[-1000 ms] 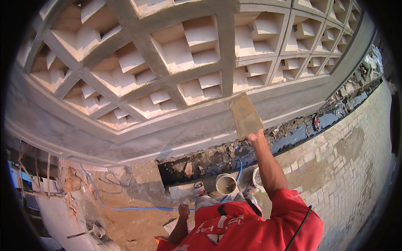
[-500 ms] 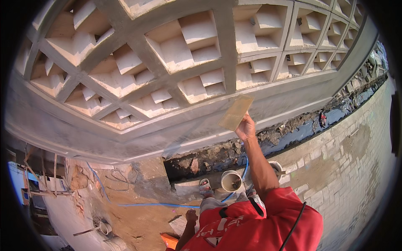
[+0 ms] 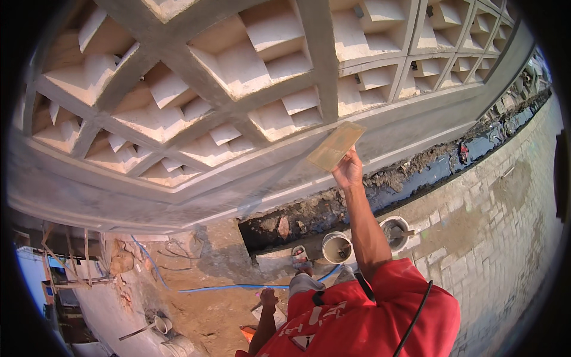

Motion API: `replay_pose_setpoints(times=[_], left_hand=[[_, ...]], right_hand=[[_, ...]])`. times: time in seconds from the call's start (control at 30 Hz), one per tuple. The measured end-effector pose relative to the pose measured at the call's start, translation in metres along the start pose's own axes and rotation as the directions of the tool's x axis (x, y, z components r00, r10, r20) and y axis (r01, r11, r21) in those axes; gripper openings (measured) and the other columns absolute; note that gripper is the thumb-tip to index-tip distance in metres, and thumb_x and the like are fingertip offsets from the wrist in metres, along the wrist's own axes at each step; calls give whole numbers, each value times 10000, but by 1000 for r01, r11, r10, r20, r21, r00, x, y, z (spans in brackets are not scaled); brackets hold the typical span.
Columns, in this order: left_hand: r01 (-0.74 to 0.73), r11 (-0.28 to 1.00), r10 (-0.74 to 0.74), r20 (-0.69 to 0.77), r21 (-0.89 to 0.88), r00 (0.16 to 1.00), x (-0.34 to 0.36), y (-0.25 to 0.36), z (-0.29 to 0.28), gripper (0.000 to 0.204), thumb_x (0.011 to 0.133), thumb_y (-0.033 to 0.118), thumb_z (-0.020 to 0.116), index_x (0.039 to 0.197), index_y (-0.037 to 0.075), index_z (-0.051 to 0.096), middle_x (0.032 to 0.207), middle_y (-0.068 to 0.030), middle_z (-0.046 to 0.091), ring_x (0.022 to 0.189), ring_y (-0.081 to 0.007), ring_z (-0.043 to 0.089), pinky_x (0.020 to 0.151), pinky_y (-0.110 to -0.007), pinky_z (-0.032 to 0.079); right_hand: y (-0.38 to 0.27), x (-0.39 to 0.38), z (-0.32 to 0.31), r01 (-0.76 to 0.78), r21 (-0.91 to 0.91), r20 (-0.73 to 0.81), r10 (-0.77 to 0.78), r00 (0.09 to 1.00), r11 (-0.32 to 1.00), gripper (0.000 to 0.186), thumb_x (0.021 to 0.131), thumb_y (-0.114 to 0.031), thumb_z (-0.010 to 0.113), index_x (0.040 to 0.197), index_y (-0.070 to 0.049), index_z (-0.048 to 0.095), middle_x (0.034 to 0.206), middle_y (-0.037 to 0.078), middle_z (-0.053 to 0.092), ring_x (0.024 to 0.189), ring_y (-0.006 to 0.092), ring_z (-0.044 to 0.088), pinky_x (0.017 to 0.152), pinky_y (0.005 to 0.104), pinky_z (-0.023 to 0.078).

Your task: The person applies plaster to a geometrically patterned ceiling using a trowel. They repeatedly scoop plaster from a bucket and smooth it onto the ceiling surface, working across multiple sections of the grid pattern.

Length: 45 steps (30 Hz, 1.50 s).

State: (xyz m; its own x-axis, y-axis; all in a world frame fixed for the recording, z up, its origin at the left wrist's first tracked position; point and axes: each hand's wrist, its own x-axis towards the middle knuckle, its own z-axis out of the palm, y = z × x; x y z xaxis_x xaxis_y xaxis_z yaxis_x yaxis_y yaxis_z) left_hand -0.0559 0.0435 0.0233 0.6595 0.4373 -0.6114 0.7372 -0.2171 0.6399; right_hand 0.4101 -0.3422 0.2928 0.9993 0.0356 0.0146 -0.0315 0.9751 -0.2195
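Observation:
My right hand (image 3: 349, 170), at the end of a raised, outstretched arm, is closed round a flat rectangular plastering float (image 3: 336, 146), yellowish with worn grey smears. The float is tilted in front of the grey plastered wall (image 3: 392, 146), just under the lowest row of openings; whether it touches the plaster I cannot tell. My left hand (image 3: 269, 297) hangs low by my waist, its fingers curled in, and nothing shows in it.
Above is a lattice of white vent blocks (image 3: 285, 113). A muddy trench (image 3: 279, 231) runs along the wall's foot. Two buckets (image 3: 337, 247) (image 3: 395, 233) stand by my feet. A blue hose (image 3: 232, 287) crosses the dirt; grey paving (image 3: 476, 238) spreads to the right.
My right hand and the float have risen slightly along the wall. The view has shifted a little, bringing the second bucket into fuller sight. My left hand stays low and curled.

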Motion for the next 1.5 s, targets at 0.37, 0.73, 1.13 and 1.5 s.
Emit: replay_pose_setpoints(times=[0.37,0.73,1.13,1.5], left_hand=[[-357,473,207,293,806,934,-28,66,23,344,625,134,678,957,59,630,1086,-115,569,981,-224,562,765,-340,512],[-510,799,495,133,317,859,-23,11,11,220,811,122,536,1013,40,571,945,-70,559,498,-197,569,386,-293,433],[-62,985,42,125,162,991,-24,64,22,530,513,259,763,955,27,584,1022,-134,593,997,-295,537,865,-396,433],[-206,671,74,212,712,974,-56,55,15,350,613,100,679,952,49,605,1057,-117,571,988,-241,536,761,-343,494]], right_hand=[[-12,26,-2,152,-128,-62,-161,985,980,586,816,-37,525,1352,-91,295,1153,39,518,1023,174,534,864,358,475],[28,42,43,116,-396,-287,-242,927,911,684,800,-41,583,1391,-28,237,1146,82,491,917,193,556,692,362,546],[-8,7,50,118,-477,-273,-274,922,871,499,816,-22,545,1291,-2,393,925,30,588,652,83,575,612,311,578],[82,25,60,16,-449,-281,-158,946,893,578,815,-21,554,1338,15,310,943,56,570,696,156,597,621,347,590]])
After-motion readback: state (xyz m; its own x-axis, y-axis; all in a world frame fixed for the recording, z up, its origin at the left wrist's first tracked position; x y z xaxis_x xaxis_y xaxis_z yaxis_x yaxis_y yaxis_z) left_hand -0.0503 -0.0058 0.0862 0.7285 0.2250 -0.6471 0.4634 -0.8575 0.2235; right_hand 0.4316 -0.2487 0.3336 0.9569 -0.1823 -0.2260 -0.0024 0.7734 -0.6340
